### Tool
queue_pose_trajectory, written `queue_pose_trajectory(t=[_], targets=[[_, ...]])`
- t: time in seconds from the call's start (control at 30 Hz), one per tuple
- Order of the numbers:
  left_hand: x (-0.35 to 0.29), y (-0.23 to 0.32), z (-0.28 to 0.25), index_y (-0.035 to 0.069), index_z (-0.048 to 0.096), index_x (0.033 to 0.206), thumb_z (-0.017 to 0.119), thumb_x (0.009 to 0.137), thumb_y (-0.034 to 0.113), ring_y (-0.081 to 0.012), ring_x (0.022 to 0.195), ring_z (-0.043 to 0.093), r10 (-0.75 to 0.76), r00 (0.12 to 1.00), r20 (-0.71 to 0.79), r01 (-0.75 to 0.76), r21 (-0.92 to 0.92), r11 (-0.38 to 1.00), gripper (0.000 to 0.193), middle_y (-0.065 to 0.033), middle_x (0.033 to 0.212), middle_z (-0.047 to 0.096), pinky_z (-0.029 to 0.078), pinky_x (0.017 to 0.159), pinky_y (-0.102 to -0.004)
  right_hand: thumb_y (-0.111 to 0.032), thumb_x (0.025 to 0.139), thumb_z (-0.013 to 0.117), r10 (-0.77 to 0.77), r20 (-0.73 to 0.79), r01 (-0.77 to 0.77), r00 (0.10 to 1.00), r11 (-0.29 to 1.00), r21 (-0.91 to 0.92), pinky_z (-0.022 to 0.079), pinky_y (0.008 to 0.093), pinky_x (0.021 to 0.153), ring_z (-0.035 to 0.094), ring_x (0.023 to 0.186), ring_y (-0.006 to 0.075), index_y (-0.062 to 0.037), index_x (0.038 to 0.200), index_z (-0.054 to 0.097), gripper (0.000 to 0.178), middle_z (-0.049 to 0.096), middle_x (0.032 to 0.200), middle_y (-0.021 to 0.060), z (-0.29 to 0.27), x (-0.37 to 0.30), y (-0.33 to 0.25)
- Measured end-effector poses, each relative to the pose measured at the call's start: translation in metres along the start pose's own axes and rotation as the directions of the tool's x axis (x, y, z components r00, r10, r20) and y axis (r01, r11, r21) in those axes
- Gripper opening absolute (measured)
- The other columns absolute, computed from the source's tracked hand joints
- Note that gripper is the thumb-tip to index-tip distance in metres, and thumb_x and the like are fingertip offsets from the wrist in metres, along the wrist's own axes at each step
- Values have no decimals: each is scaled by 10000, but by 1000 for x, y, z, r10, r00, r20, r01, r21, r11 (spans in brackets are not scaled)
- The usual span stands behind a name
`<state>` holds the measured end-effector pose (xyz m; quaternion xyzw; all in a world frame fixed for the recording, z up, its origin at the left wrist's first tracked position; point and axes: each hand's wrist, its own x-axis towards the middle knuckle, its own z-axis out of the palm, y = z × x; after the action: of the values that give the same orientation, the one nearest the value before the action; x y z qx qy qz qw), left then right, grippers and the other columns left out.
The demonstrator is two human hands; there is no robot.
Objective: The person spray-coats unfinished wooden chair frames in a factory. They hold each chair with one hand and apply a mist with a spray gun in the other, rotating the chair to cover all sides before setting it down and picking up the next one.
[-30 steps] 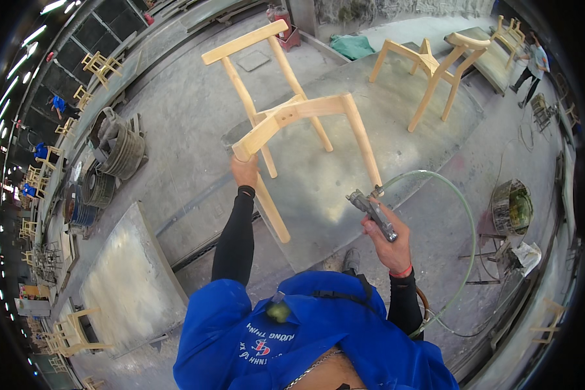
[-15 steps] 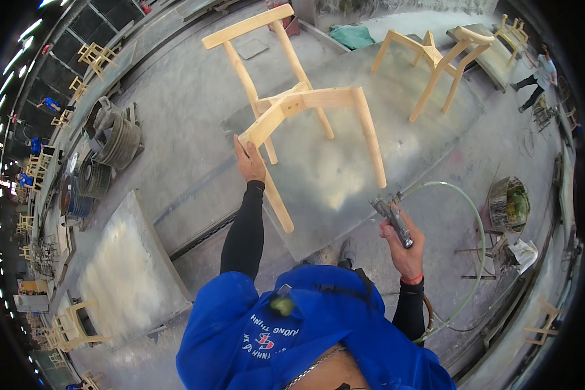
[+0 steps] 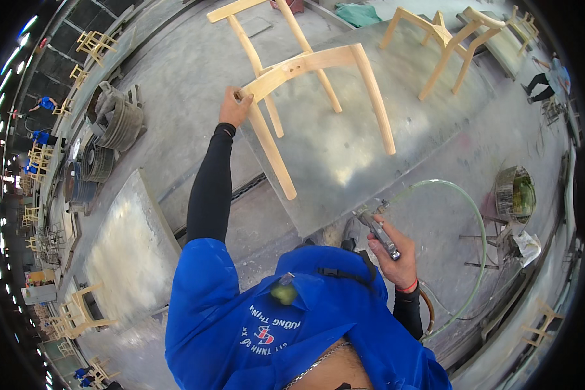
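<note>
A pale, unpainted wooden chair frame [image 3: 318, 60] with no seat stands tilted in front of me; its back rail runs out of the upper edge. My left hand [image 3: 235, 106] is closed around the frame's near left corner, thumb over the wood, at the top of a leg. Lower right, my right hand [image 3: 398, 253] grips a metal spray gun [image 3: 378, 234], its nozzle end toward the far left. From the gun a pale green hose [image 3: 482, 234] loops out to the right. Beneath the chair lies a large dusty grey board [image 3: 348, 159].
Another bare chair frame [image 3: 441, 67] stands farther right on the board. A metal bucket [image 3: 515, 195] sits at right near a low stand. Drums [image 3: 120, 123] and a second board [image 3: 127, 253] are at left. A person [image 3: 552, 79] stands far right; other people are far left.
My left hand and the chair frame have moved farther away from me, and the hand now wraps the corner more fully. The right hand with the spray gun has shifted slightly left and nearer.
</note>
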<state>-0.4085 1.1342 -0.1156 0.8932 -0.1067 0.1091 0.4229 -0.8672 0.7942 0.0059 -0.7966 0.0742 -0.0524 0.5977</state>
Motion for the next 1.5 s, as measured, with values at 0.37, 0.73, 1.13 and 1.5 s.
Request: queue_pose_trajectory(t=[0.37, 0.73, 1.13, 1.5], targets=[[35, 31, 3, 49, 615, 1160, 635, 995, 516, -414, 982, 716, -111, 989, 99, 75, 310, 948, 495, -247, 1008, 737, 547, 866, -493, -102, 868, 843, -79, 249, 89, 965, 996, -30, 580, 377, 919, 757, 1077, 347, 26, 1319, 657, 504, 722, 1287, 212, -14, 0, -7], [47, 56, 1, 20, 660, 1055, 660, 980, 454, -449, 992, 701, -67, 982, 178, -21, 452, 892, 441, -248, 1011, 740, 539, 854, -523, -208, 952, 758, 4, -106, -36, 994, 953, -300, 573, 417, 906, 722, 1114, 401, -10, 1349, 654, 455, 723, 1199, 263, -7, 44, 88], [11, 95, 6, 47, 669, 1096, 669, 982, 474, -445, 983, 708, -135, 978, 156, 37, 512, 858, 442, -228, 1013, 747, 546, 845, -533, -277, 933, 764, -260, -157, 154, 953, 860, -486, 566, 483, 746, 719, 886, 407, -86, 1361, 642, 484, 743, 998, 202, 26, 197, 121], [-1, 104, 12, 53, 649, 1153, 669, 984, 453, -462, 1020, 705, -175, 972, 158, 88, 446, 891, 434, -240, 1052, 749, 555, 868, -549, -331, 974, 685, -36, 6, 30, 999, 715, -699, 559, 521, 699, 715, 823, 402, -138, 1383, 566, 467, 714, 880, 187, 52, 251, 194]])
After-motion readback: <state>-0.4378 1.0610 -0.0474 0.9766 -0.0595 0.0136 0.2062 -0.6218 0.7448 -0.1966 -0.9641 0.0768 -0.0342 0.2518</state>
